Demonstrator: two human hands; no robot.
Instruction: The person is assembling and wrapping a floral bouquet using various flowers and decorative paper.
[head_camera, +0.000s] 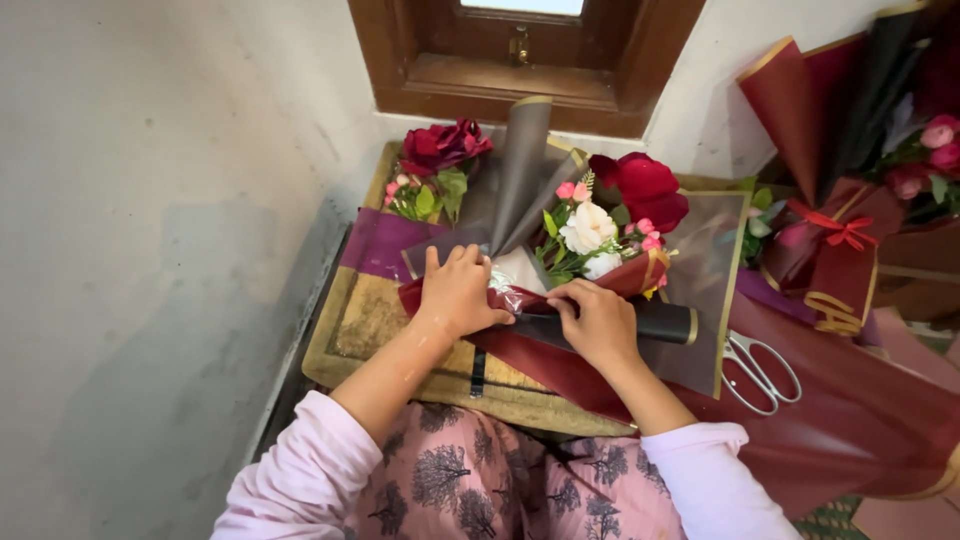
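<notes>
A: Starting nearest, what are the hands doing?

B: The left hand is lying palm down on the wrap, fingers spread flat and pressing, not clenched around anything. The right hand is curling its fingers over a folded edge of the same dark red sheet, pinching it against the stems of the bouquet. Pink sleeves are showing at both forearms.

A: Where is the bouquet sitting?

B: It is lying on the board, just beyond both hands, its heads pointing away from the person. A white bloom and a red rose are showing at its top, with small pink buds and green leaves around them. A grey sheet is rising in a cone behind it, and a clear film is crinkling between the two hands.

A: Anything beside the hands?

B: Scissors are resting on the red wrap to the right, close to the right hand but not touching it. A purple sheet is peeking out at the left, under the rest.

A: And farther off?

B: A second posy with a dark red rose is leaning near the wall at the board's far left. At the far right, a finished bunch in maroon paper with a red ribbon is standing. Behind everything, a wooden window frame is crossing the top.
</notes>
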